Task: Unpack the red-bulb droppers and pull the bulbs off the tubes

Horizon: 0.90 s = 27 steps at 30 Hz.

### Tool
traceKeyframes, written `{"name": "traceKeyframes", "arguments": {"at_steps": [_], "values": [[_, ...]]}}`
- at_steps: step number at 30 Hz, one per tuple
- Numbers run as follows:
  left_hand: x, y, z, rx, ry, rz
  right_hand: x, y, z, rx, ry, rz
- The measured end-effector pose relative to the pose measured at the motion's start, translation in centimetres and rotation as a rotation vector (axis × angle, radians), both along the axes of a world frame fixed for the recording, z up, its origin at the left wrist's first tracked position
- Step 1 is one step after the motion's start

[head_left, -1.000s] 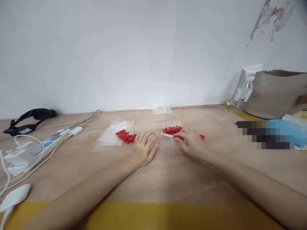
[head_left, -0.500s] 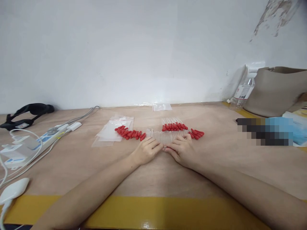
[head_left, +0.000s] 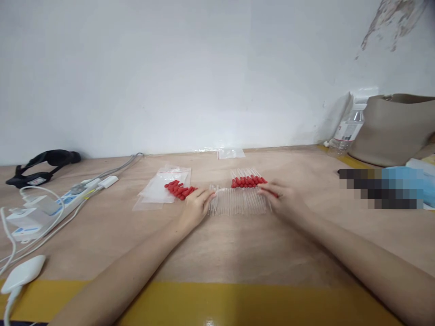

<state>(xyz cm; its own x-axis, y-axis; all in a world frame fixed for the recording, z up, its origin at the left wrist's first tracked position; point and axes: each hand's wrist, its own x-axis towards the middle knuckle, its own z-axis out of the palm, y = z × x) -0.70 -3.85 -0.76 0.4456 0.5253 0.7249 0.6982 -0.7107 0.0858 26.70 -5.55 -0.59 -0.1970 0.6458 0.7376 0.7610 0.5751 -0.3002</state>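
Observation:
Clear glass dropper tubes (head_left: 238, 201) lie side by side in a row on the table, between my hands. My left hand (head_left: 196, 207) is at the left end of the row, its fingers stretched out against the end tubes. Beside it lies a pile of red rubber bulbs (head_left: 178, 189), partly hidden behind the hand. My right hand (head_left: 284, 200) is at the right end, slightly blurred, thumb and fingers apart. A little red shows under its fingers. Behind the row lie several droppers with red bulbs fitted (head_left: 248, 182), their glass tips pointing away.
Clear plastic bags (head_left: 158, 185) lie at the left, another small bag (head_left: 231, 153) by the wall. Further left are a power strip (head_left: 64, 203) with cables and a black strap (head_left: 44, 167). A bottle (head_left: 350, 129) and a beige bin (head_left: 387, 131) stand back right.
My hands have moved apart from the near middle of the tube row to its two ends. The tubes' near ends now show.

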Motion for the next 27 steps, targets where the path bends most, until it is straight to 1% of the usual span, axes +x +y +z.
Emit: {"name": "traceKeyframes", "arguments": {"at_steps": [2, 4, 6, 8, 9, 12, 16, 18, 22, 24, 27], "values": [[0.2, 0.4, 0.3, -0.089, -0.06, 0.068, 1.9, 1.5, 0.5, -0.083, 0.106, -0.1], [0.7, 0.7, 0.5, -0.134, -0.071, 0.098, 3.8, 2.9, 0.7, -0.142, 0.151, -0.221], [1.2, 1.0, 0.6, -0.133, -0.079, 0.094, 5.6, 4.1, 0.5, -0.253, 0.183, -0.308], [1.5, 1.2, 0.4, -0.112, -0.091, 0.069, 6.9, 5.1, -0.1, -0.376, 0.262, -0.345], [1.7, 1.2, 0.4, -0.1, -0.095, 0.053, 7.4, 5.5, -0.5, -0.409, 0.313, -0.356], [2.0, 1.0, 0.2, -0.068, -0.056, -0.002, 8.1, 6.3, -1.7, -0.495, 0.428, -0.329], [2.1, 0.6, 0.0, -0.051, 0.018, -0.092, 7.9, 6.3, -2.4, -0.677, 0.546, -0.176], [2.1, 0.3, 0.0, -0.052, 0.012, -0.12, 7.8, 6.2, -2.5, -0.706, 0.582, -0.14], [2.1, -0.3, 0.1, -0.076, 0.013, -0.147, 7.6, 6.0, -2.3, -0.731, 0.57, -0.141], [1.9, -0.6, 0.4, -0.09, 0.024, -0.123, 7.5, 5.8, -2.0, -0.742, 0.599, -0.151], [1.2, -0.9, 0.9, -0.115, 0.067, -0.065, 7.3, 5.6, -1.1, -0.73, 0.621, -0.234]]}}
